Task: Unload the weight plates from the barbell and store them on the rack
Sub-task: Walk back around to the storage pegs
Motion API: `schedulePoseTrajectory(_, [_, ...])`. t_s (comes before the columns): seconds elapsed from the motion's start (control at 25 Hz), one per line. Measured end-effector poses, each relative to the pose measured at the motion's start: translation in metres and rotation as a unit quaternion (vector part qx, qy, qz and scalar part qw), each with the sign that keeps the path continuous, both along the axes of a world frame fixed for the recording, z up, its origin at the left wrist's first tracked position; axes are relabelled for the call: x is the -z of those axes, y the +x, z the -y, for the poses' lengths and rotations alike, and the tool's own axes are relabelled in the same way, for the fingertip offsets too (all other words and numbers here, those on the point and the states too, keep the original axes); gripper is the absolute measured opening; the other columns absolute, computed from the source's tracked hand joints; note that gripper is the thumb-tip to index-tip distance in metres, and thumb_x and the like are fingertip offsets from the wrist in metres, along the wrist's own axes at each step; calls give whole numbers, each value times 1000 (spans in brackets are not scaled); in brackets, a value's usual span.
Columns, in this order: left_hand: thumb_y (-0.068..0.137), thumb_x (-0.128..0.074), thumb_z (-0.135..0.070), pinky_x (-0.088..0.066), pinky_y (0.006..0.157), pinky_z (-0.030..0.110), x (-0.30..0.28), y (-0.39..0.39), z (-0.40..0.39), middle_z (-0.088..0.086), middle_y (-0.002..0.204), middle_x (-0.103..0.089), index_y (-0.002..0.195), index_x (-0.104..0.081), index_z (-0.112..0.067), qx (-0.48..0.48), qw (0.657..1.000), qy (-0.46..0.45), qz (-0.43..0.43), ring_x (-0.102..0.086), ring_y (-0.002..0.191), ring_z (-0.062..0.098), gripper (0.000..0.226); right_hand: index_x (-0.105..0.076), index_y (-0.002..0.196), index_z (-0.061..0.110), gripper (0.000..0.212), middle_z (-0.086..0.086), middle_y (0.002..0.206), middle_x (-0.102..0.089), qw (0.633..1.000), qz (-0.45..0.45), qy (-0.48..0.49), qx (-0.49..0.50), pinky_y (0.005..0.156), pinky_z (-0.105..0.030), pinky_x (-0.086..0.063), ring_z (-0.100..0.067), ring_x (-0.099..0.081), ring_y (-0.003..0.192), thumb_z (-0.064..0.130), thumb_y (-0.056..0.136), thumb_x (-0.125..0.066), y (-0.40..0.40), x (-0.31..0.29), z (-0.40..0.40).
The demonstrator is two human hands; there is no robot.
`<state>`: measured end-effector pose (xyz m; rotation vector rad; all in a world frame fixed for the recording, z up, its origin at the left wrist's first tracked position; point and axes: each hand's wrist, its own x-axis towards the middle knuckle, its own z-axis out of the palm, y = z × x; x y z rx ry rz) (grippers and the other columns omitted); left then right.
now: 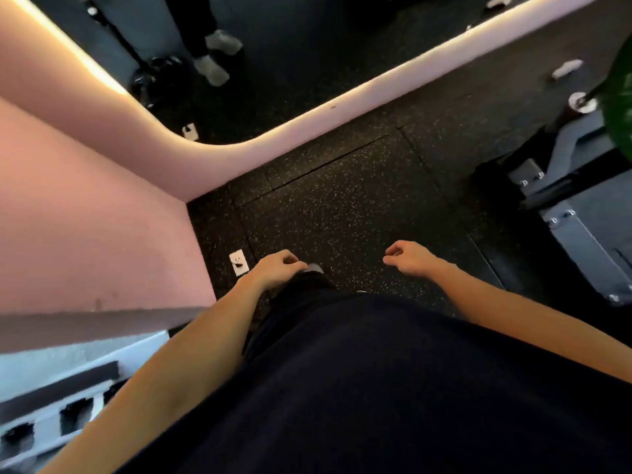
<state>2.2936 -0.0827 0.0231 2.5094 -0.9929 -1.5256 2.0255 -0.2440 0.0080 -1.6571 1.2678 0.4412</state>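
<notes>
Both my hands hung empty over the speckled rubber floor (342, 206), the left grip (278, 268) and right grip (410, 258) each loosely curled on nothing, with a green weight plate (620, 97) just showing at the right edge on a steel-tipped peg or sleeve (581, 101); which of the two I could not tell. The grey bolted frame (581, 213) stood close to my right, so I judged that turning blind toward that plate risked a clipped shin, or a loose, late grip letting it drop onto my foot.
</notes>
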Motion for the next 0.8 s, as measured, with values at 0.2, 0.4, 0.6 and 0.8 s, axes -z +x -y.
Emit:
schedulePoseTrajectory(0.2, [78,-58,-68,-42,78,30,10,22,105,-7,109,-54,118,-56,-36,163,986,30,2,-54,95,15,51,-55,127,17,40,-5,123,-61,989,-20,12,144,84,-30,-47,-16,-57,95,35,91,-60,-5,6,14])
schedulePoseTrajectory(0.4, [77,-59,-67,-42,75,28,16,20,195,-6,108,-53,123,-54,-34,351,935,45,-6,-56,89,12,57,-55,126,15,38,-7,125,-61,948,-25,28,317,93,-33,-47,-20,-59,108,31,92,-60,-10,1,-2])
schedulePoseTrajectory(0.6, [75,-63,-66,-46,73,27,18,2,252,-8,105,-55,119,-56,-34,471,881,29,-25,-58,87,8,55,-58,124,17,36,-6,124,-62,891,-36,27,452,91,-31,-46,-21,-59,107,33,91,-61,-11,-8,-32])
schedulePoseTrajectory(0.8, [77,-64,-62,-48,87,31,17,-27,284,-2,118,-57,126,-55,-30,551,833,9,-43,-58,97,14,59,-55,127,18,39,-7,123,-62,832,-49,5,553,87,-31,-47,-19,-60,100,32,91,-60,-16,-18,-68])
